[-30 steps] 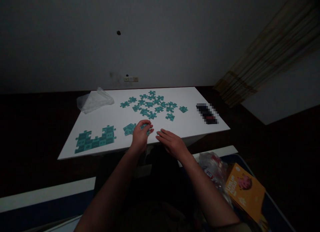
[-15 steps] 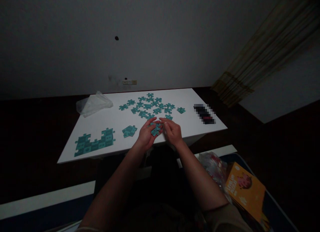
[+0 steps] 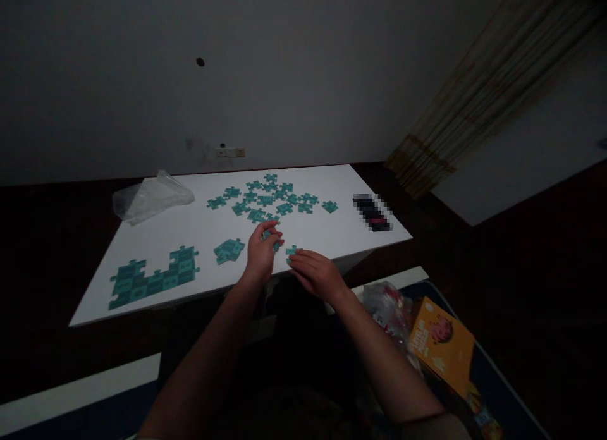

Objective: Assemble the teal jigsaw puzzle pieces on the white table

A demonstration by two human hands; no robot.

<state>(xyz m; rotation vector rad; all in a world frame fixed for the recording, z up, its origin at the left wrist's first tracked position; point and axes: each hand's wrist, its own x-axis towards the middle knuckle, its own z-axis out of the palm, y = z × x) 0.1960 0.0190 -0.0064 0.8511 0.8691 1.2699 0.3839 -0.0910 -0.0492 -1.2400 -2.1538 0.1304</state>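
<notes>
My left hand (image 3: 262, 251) is closed around several teal puzzle pieces (image 3: 271, 239) near the table's front edge. Just to its right, my right hand (image 3: 317, 273) has its fingers on a single puzzle piece (image 3: 292, 253), partly covered by the fingertips. Whether that piece rests on the table or hangs slightly above it, I cannot tell. Left of my hands lies a small pile of puzzle pieces (image 3: 229, 251). Farther left is a joined section of puzzle (image 3: 154, 284) with a gap along its upper side. Loose teal pieces (image 3: 264, 200) are scattered beyond my hands.
A clear plastic bag (image 3: 159, 196) lies at the back left of the white table (image 3: 165, 234). Dark pixelated items (image 3: 372, 212) are at the right. Beside my right arm are an orange puzzle box (image 3: 443, 342) and a crinkled plastic bag (image 3: 389, 310).
My hands have moved apart. The right one has come away from the left hand's pieces with one puzzle piece at its fingertips. The view has shifted, so the table appears farther left.
</notes>
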